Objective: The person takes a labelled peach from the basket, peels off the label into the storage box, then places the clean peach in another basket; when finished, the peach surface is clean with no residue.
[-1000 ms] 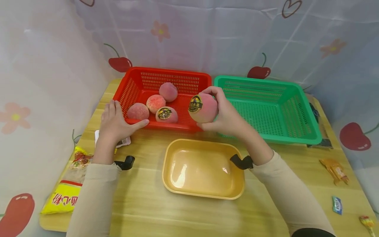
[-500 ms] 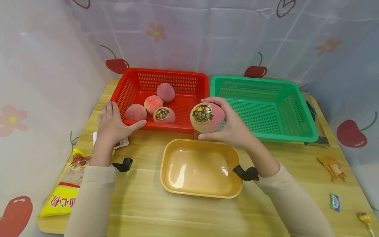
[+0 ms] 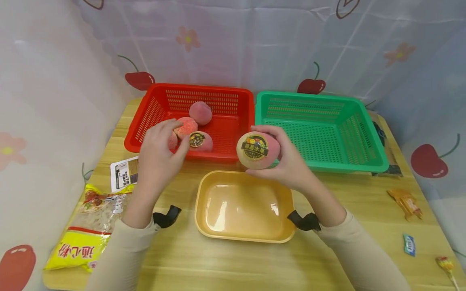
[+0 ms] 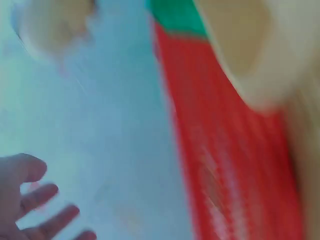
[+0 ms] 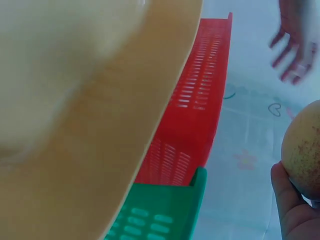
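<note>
My right hand grips a pink peach with a round sticker facing up, above the far edge of the yellow tray. The peach also shows at the right edge of the right wrist view. My left hand hovers with relaxed, spread fingers over the front rim of the red basket. That basket holds several peaches: one at the back, one stickered, one partly hidden by my left hand. The left wrist view is blurred, showing fingers and red basket.
An empty green basket stands right of the red one. A yellow snack bag and a printed card lie at the left. Small candy wrappers lie at the right table edge. Patterned curtain surrounds the table.
My left hand lifted from the red basket's left corner and moved right over its front rim. My right hand lowered the peach a little, turning its sticker up.
</note>
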`<state>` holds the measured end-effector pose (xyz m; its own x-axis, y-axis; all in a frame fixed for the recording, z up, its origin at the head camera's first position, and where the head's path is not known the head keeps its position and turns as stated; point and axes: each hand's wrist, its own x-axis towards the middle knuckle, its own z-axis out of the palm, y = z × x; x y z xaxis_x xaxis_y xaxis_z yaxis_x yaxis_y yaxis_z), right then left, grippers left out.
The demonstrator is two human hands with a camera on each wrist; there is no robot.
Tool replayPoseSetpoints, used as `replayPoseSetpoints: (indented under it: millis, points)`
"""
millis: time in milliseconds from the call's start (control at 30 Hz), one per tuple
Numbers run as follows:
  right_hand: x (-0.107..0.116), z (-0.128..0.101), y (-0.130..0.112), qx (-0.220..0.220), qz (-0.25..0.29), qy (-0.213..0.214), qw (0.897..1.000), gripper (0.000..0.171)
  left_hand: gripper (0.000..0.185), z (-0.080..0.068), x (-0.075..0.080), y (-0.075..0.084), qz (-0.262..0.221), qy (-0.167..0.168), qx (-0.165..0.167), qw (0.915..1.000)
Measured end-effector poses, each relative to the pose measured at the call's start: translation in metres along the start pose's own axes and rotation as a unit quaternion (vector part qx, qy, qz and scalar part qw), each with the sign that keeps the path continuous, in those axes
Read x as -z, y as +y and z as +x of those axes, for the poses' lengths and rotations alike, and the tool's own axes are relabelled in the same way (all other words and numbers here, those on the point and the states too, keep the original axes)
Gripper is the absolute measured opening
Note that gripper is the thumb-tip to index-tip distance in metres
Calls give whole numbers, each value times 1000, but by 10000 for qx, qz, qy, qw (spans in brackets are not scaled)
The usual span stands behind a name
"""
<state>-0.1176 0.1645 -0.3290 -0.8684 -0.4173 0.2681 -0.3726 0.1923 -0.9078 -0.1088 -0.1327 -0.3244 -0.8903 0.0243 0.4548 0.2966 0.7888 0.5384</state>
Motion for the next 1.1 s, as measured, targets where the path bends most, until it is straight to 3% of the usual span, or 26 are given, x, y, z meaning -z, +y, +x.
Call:
replayPoseSetpoints:
  millis: [67,133,233,333,467,767,933,1100]
  points:
    - [0,-3,1,14,-16,16,10000,93,32,-5,-4,25,-716,15,-554,9959]
    - [0,-6,2,40,-65,43,10000,94,28,-11,-9,46,-1326,-196,-954,9864]
    - [0,-10,2,75,-75,40,9999,96,27,-18,-18,70,-1921,-632,-1145,9726]
    - [0,-13,3,100,-98,-1,9999,95,24,-23,-29,82,-2245,-833,-1094,9647]
    - [-1,-15,6,187,-206,-58,9996,95,23,-26,-39,89,-2298,-822,-1047,9641]
    - [0,-16,14,504,-714,-33,9962,91,21,-27,-50,96,-1999,-671,-1076,9716]
    - [2,-18,15,469,-1046,15,9934,90,17,-25,-50,99,-2165,-598,-1044,9688]
    - [4,-19,13,386,-1179,10,9923,89,14,-23,-48,102,-2545,-763,-733,9613]
